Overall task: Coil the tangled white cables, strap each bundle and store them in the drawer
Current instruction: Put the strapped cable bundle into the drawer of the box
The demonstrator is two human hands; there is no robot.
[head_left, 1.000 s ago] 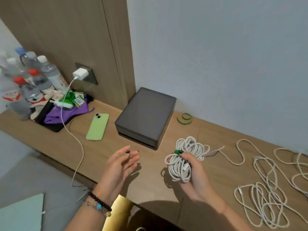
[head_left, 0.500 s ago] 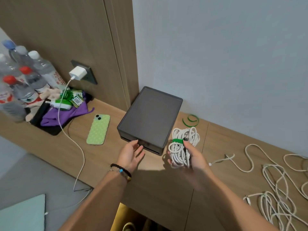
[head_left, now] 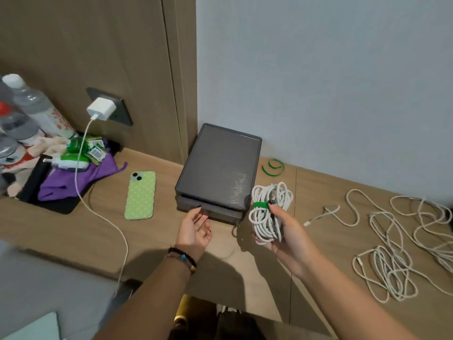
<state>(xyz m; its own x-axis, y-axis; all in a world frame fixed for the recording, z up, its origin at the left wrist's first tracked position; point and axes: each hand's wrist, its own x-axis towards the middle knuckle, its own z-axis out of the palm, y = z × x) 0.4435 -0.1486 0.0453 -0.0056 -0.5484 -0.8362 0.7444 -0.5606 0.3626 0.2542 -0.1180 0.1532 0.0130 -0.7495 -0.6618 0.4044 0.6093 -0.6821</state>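
Note:
My right hand grips a coiled white cable bundle bound with a green strap, held just right of the dark grey drawer box. My left hand is palm up at the box's front, fingertips touching the lower drawer's edge; the drawer looks closed. Loose tangled white cables sprawl over the wooden desk to the right. Spare green straps lie behind the box by the wall.
A green phone lies left of the box. A white charger sits in the wall socket, its cord trailing across the desk. Water bottles and a black tray with purple cloth fill the far left.
My left hand has moved forward from mid-air to the drawer front. My right hand has carried the strapped bundle closer to the box's right side.

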